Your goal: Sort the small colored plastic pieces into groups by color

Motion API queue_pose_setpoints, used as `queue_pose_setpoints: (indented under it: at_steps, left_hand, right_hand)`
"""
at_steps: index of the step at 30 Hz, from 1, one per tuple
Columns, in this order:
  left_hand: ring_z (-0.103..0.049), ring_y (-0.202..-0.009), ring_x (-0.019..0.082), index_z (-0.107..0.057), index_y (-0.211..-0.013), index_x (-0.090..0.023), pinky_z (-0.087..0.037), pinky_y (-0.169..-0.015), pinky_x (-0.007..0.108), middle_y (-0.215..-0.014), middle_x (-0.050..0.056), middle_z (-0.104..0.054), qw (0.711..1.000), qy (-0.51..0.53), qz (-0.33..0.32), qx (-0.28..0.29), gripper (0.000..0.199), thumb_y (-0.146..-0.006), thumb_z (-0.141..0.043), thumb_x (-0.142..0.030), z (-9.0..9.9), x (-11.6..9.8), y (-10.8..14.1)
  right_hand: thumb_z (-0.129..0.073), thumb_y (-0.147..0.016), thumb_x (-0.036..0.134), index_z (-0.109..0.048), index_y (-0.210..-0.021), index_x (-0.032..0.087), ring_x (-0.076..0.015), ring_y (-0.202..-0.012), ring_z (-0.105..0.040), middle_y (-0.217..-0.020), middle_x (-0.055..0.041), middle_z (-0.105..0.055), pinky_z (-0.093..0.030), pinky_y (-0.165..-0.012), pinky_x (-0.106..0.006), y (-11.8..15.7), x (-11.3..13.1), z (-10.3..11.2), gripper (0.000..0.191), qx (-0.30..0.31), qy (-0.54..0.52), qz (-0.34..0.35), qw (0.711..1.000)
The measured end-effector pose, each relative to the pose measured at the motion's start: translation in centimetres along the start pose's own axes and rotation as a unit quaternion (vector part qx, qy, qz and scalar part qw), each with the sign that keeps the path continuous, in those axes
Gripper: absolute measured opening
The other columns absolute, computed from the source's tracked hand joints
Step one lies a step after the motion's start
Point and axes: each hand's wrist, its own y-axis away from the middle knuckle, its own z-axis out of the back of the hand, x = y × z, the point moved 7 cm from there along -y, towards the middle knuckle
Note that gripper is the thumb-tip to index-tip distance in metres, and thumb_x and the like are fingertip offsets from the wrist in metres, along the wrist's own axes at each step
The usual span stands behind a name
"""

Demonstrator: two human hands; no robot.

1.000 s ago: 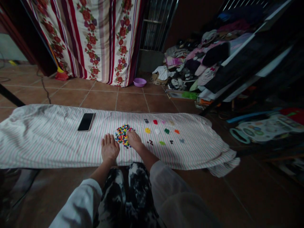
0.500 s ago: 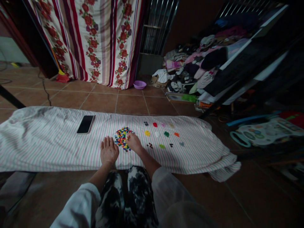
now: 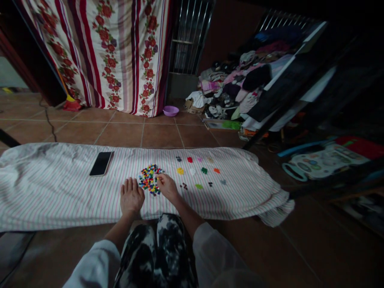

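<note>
A mixed pile of small multicoloured pieces lies on the striped cloth. My left hand rests flat on the cloth just left of the pile, fingers stretched out and holding nothing. At the pile's right edge, my right hand has its fingertips pinched together; whatever is between them is too small to make out. Right of it lie small single-colour groups in rows, among them yellow pieces, red pieces, dark green pieces, orange pieces, lime pieces and brown pieces.
A phone lies on the cloth to the left. Beyond, on the tiled floor, are a purple basin, a floral curtain and a heap of clothes. A colourful toy panel stands at the right.
The camera view has turned slightly, shifting the scene left and a little down. My right fingertips have drawn slightly toward the pile's right edge. My left hand stays flat beside the pile.
</note>
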Motion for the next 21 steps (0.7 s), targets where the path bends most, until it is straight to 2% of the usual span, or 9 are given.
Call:
queue_pose_setpoints:
  at_steps: [4,11,16,21]
  left_hand:
    - [-0.04,-0.134,0.032,-0.052,-0.131,-0.003,-0.028,-0.112,0.049,-0.139,0.021,-0.05,1.0,-0.006,0.003,0.013,0.054,-0.088,-0.031,-0.029,-0.1,0.0,0.0]
    - [-0.04,-0.134,0.032,-0.053,-0.13,-0.003,-0.028,-0.113,0.048,-0.139,0.02,-0.05,1.0,-0.011,0.008,0.022,0.055,-0.088,-0.031,-0.03,-0.1,0.1,0.0]
    - [-0.04,-0.134,0.032,-0.052,-0.131,-0.003,-0.027,-0.113,0.048,-0.14,0.02,-0.05,1.0,-0.016,0.007,0.023,0.055,-0.088,-0.03,-0.03,-0.2,0.2,0.0]
    - [-0.038,-0.136,0.031,-0.051,-0.132,-0.004,-0.026,-0.113,0.047,-0.141,0.019,-0.049,0.999,-0.023,0.01,0.043,0.055,-0.088,-0.03,-0.028,-0.4,0.2,0.0]
  right_hand:
    - [-0.048,-0.088,0.017,-0.067,-0.103,0.024,-0.0129,-0.095,-0.064,-0.105,-0.001,-0.071,-0.047,-0.086,-0.022,0.7,-0.2,0.4,0.025,0.002,-0.009,0.006,1.0]
    - [-0.048,-0.09,0.023,-0.069,-0.104,0.026,-0.0139,-0.099,-0.064,-0.105,-0.0004,-0.071,-0.047,-0.091,-0.025,1.7,-1.0,1.2,0.026,-0.012,-0.013,-0.007,1.0]
    - [-0.049,-0.088,0.024,-0.068,-0.104,0.025,-0.0152,-0.093,-0.066,-0.097,-0.0012,-0.072,-0.051,-0.085,-0.027,1.8,-2.7,1.5,0.025,-0.024,-0.117,-0.04,0.992]
    - [-0.053,-0.084,0.027,-0.066,-0.101,0.024,-0.0161,-0.084,-0.068,-0.092,-0.0009,-0.071,-0.054,-0.077,-0.029,1.5,-5.2,1.0,0.022,-0.033,-0.254,-0.077,0.964]
